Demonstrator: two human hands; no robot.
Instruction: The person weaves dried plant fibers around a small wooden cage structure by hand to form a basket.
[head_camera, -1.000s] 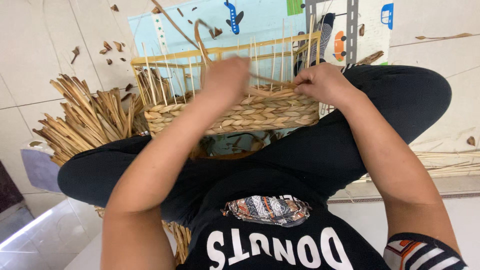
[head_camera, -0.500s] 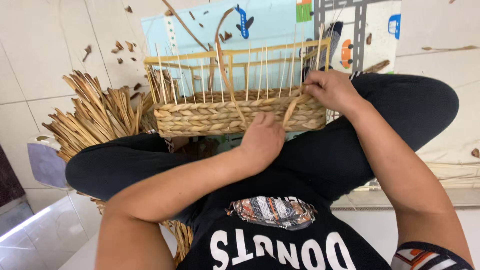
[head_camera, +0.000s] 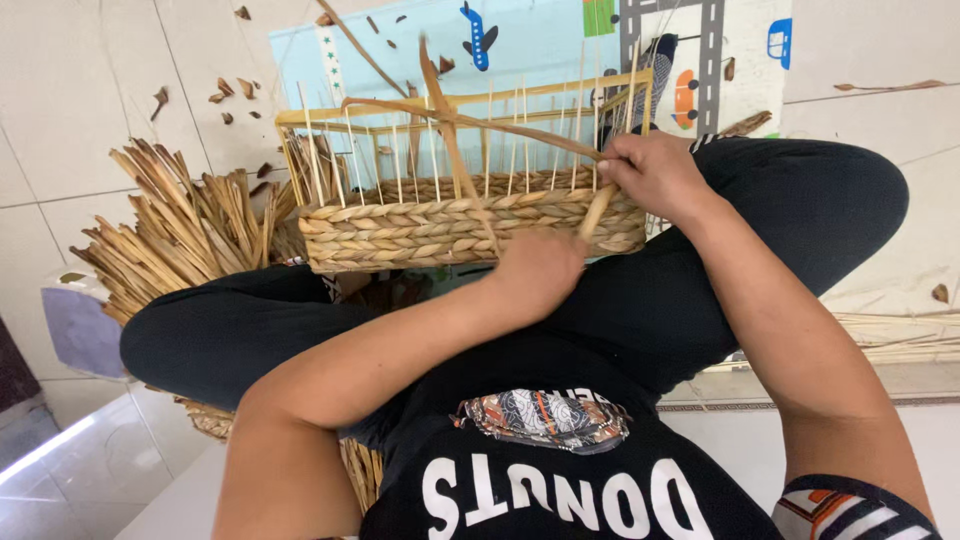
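A half-woven straw basket (head_camera: 440, 228) rests against my crossed legs, with thin upright sticks rising to a wooden frame (head_camera: 470, 100). My left hand (head_camera: 535, 272) is closed in front of the basket's lower wall, pulling a flat straw strand (head_camera: 450, 135) that runs up over the rim. My right hand (head_camera: 655, 172) grips the basket's right end, pinching a strand (head_camera: 598, 208) between the uprights.
A bundle of loose dried straw (head_camera: 175, 235) lies left of the basket. A pale blue play mat (head_camera: 530, 45) with vehicle pictures covers the tiled floor behind. Straw scraps dot the tiles, and more strands (head_camera: 900, 335) lie at right.
My left hand came down from the basket's top rim to its front lower wall, drawing a strand along. My right hand stayed at the basket's right end.
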